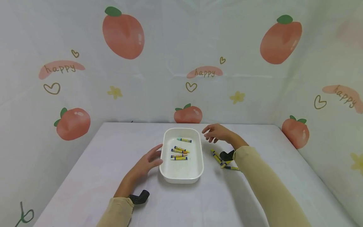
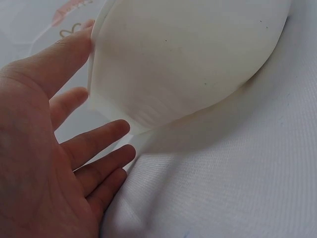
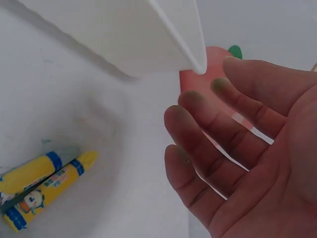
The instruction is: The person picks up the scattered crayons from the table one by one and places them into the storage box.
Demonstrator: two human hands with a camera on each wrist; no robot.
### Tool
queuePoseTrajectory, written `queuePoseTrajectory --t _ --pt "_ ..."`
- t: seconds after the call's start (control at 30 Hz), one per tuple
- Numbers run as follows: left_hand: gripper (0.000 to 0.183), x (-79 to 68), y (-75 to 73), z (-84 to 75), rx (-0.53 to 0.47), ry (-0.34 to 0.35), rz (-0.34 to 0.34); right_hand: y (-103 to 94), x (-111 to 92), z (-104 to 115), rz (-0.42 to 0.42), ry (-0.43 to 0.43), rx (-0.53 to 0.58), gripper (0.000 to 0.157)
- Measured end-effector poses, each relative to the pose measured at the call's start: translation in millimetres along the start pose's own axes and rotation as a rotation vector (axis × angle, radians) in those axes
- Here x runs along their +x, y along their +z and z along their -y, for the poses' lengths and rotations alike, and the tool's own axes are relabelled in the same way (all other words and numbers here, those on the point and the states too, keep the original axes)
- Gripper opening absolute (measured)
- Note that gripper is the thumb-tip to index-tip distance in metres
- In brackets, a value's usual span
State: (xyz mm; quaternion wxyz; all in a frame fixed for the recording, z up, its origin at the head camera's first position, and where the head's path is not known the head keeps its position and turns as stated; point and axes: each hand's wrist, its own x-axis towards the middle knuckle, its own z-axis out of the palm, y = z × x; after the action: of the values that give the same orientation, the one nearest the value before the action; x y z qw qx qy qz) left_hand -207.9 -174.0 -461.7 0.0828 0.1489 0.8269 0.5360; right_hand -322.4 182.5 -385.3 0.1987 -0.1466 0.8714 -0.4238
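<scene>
A white rectangular tray (image 1: 181, 171) holds several crayons (image 1: 179, 158) in yellow wrappers, with a green-tipped crayon (image 1: 185, 140) apart from the others toward its far end. At the tray's left wall is my left hand (image 1: 148, 160), fingers spread and fingertips right at the rim. Its thumb overlaps the tray's edge in the left wrist view. My right hand (image 1: 219, 132) hovers beside the far right corner of the tray, fingers loosely bent and holding nothing. Below it, several more crayons (image 3: 49, 191) lie on the table, partly hidden by the right wrist in the head view.
A white cloth covers the table (image 1: 93, 176). Behind it hangs a pale backdrop (image 1: 158, 78) printed with red fruit, hearts and the word happy. Both wrists wear a black camera mount, the left one (image 1: 139, 197) close above the cloth.
</scene>
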Motion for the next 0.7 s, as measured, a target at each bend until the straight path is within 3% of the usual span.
queuePoseTrajectory --t 0.13,0.4,0.7 --pt "0.067 -1.2 1.0 -3.3 0.006 0.005 -0.001 0.5 -0.9 -9.4 0.042 0.07 0.001 0.036" --pt "0.066 -12.6 -0.9 -34.1 0.002 0.007 0.015 1.3 -7.2 -27.3 0.057 0.135 -0.016 0.034" --pt "0.066 -13.2 -2.2 -35.1 -0.004 0.017 0.02 -0.3 -13.3 -39.4 0.09 0.156 -0.041 0.031"
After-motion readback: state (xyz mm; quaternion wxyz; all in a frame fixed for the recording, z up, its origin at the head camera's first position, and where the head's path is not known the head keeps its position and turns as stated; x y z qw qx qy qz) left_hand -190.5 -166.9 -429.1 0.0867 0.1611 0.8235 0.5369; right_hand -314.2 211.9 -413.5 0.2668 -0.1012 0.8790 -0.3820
